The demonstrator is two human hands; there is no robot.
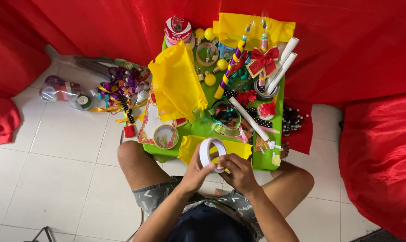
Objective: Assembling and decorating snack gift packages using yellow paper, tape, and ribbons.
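Fingers (224, 162) around white tape roll (208, 151)

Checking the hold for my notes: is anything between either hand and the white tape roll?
Nothing visible: the left hand and right hand both touch the white tape roll directly, held above the yellow paper sheet.
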